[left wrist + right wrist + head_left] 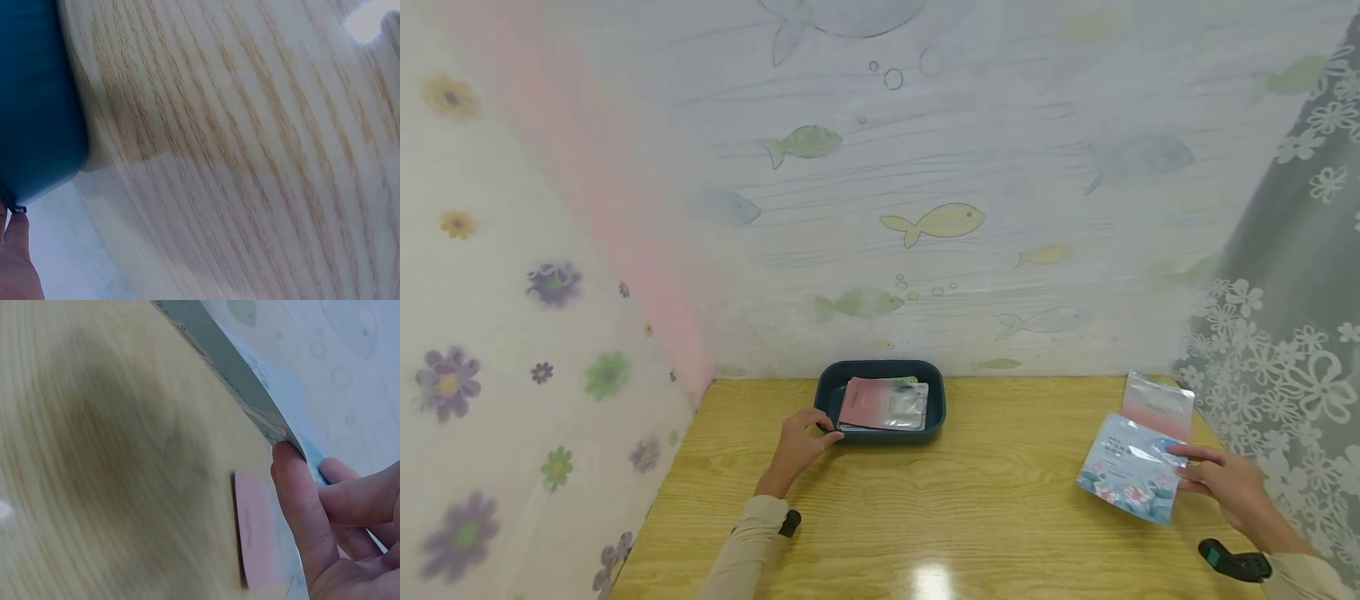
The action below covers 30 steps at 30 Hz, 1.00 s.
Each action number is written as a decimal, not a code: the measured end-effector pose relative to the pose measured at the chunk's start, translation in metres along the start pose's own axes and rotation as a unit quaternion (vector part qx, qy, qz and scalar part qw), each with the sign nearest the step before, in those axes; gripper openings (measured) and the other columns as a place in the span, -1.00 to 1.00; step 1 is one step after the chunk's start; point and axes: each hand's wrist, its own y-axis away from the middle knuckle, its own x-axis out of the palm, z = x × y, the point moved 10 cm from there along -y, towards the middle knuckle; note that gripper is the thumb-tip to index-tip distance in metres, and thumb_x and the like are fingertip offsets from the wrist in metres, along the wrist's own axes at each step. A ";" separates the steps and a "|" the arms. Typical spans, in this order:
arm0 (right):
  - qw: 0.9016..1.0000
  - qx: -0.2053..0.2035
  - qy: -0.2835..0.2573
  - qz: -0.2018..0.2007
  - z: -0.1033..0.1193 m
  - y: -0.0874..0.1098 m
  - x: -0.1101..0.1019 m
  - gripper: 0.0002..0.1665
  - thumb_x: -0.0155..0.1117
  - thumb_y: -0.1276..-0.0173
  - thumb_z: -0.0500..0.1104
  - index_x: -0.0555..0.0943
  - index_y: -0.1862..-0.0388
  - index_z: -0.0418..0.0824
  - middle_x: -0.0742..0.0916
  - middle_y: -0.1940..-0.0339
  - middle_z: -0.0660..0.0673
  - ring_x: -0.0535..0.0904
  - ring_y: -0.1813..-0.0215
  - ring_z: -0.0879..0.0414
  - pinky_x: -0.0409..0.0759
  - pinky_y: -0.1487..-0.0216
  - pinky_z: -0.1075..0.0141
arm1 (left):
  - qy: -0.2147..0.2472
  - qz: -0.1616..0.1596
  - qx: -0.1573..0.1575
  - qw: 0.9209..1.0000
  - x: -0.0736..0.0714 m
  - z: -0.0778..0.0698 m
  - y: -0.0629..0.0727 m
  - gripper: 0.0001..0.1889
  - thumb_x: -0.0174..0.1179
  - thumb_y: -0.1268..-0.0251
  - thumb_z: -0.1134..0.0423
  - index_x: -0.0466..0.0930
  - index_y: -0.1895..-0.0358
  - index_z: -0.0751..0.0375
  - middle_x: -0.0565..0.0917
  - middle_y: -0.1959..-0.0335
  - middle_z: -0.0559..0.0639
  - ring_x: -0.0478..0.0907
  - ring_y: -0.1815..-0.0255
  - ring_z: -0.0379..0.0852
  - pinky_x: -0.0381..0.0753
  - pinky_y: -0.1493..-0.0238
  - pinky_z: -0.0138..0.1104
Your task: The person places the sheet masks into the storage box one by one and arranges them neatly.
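Observation:
My left hand [800,446] pinches the front left corner of a dark blue plastic basket [937,421], whose wall [37,94] also shows in the left wrist view. Inside the basket lie several flat sachets, a pink and silver sachet [880,403] on top. At the right, my right hand [1228,483] holds a light blue floral sachet [1131,471] by its right edge, thumb on one face and fingers on the other. It is raised above the table, as the right wrist view shows. Behind it, another pink and silver sachet [1157,402] lies on the table, partly hidden.
The wooden table [1000,500] meets a fabric wall with fish prints [951,221] at the back. Flowered fabric [448,383] borders the left side, and a sheer floral curtain [1315,383] hangs at the right. Dark straps sit on both wrists.

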 end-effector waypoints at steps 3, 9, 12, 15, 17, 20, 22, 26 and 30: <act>1.000 -0.025 0.005 0.005 0.012 0.000 0.010 -0.70 0.13 -0.26 -0.39 0.62 0.04 -0.38 0.57 0.34 0.30 0.64 0.32 0.28 0.64 0.19 0.20 | 0.002 0.001 -0.007 1.000 0.001 0.001 0.000 -0.80 0.50 0.11 0.29 0.60 0.52 0.10 0.58 0.42 -0.12 0.49 0.31 -0.13 0.53 0.18 -0.15; 0.998 -0.061 0.015 0.000 0.035 -0.001 0.028 -0.70 0.17 -0.24 -0.40 0.64 0.04 -0.36 0.58 0.27 0.14 0.62 0.31 0.25 0.64 0.22 0.23 | 0.003 0.000 -0.013 1.000 0.001 0.003 0.000 -0.80 0.50 0.12 0.30 0.60 0.52 0.07 0.58 0.42 -0.14 0.49 0.32 -0.13 0.53 0.18 -0.17; 0.997 -0.081 0.007 0.001 0.045 -0.003 0.037 -0.72 0.18 -0.26 -0.40 0.65 0.06 -0.36 0.57 0.24 0.14 0.61 0.30 0.25 0.64 0.24 0.25 | 0.004 0.003 -0.016 1.000 0.001 0.004 0.001 -0.79 0.50 0.11 0.30 0.60 0.53 0.05 0.57 0.43 -0.16 0.49 0.33 -0.14 0.53 0.19 -0.15; 0.995 -0.104 0.003 0.009 0.055 -0.004 0.048 -0.71 0.18 -0.28 -0.39 0.62 0.03 -0.44 0.54 0.20 0.20 0.61 0.28 0.25 0.64 0.25 0.26 | 0.004 0.003 -0.014 1.000 0.001 0.005 0.001 -0.79 0.50 0.11 0.29 0.60 0.53 0.03 0.57 0.43 -0.17 0.49 0.34 -0.14 0.53 0.19 -0.14; 0.993 -0.114 0.002 0.014 0.061 -0.005 0.055 -0.70 0.18 -0.29 -0.38 0.59 0.01 -0.48 0.52 0.19 0.23 0.60 0.27 0.25 0.64 0.24 0.26 | 0.002 0.001 -0.012 1.000 0.001 0.006 0.001 -0.79 0.50 0.11 0.28 0.60 0.53 0.03 0.57 0.44 -0.18 0.49 0.34 -0.15 0.54 0.20 -0.15; 0.992 -0.123 -0.002 0.024 0.070 -0.007 0.065 -0.68 0.17 -0.29 -0.39 0.56 0.00 -0.52 0.53 0.18 0.22 0.60 0.26 0.24 0.64 0.24 0.27 | 0.001 -0.002 -0.008 1.000 0.001 0.005 0.000 -0.79 0.51 0.12 0.27 0.60 0.53 0.04 0.57 0.44 -0.18 0.50 0.34 -0.15 0.54 0.19 -0.16; 0.992 -0.125 -0.011 0.032 0.074 -0.008 0.073 -0.68 0.18 -0.28 -0.39 0.57 -0.01 -0.50 0.56 0.19 0.18 0.60 0.26 0.23 0.64 0.24 0.26 | 0.002 -0.003 -0.005 1.000 0.000 0.003 0.000 -0.79 0.51 0.12 0.27 0.60 0.53 0.05 0.57 0.44 -0.17 0.50 0.33 -0.14 0.54 0.19 -0.15; 0.991 -0.124 -0.025 0.045 0.082 -0.010 0.088 -0.62 0.19 -0.30 -0.38 0.51 -0.07 -0.53 0.58 0.16 0.14 0.60 0.24 0.23 0.64 0.22 0.24 | 0.006 -0.002 -0.005 1.000 0.000 0.001 0.000 -0.79 0.51 0.11 0.29 0.60 0.53 0.06 0.58 0.43 -0.15 0.50 0.33 -0.13 0.54 0.18 -0.13; 0.991 -0.119 -0.029 0.050 0.088 -0.012 0.102 -0.56 0.17 -0.32 -0.37 0.44 -0.15 -0.55 0.54 0.10 0.13 0.58 0.20 0.26 0.63 0.17 0.22 | 0.007 0.000 -0.005 1.000 -0.001 0.001 0.000 -0.79 0.50 0.11 0.29 0.59 0.53 0.06 0.58 0.42 -0.15 0.50 0.33 -0.13 0.55 0.18 -0.13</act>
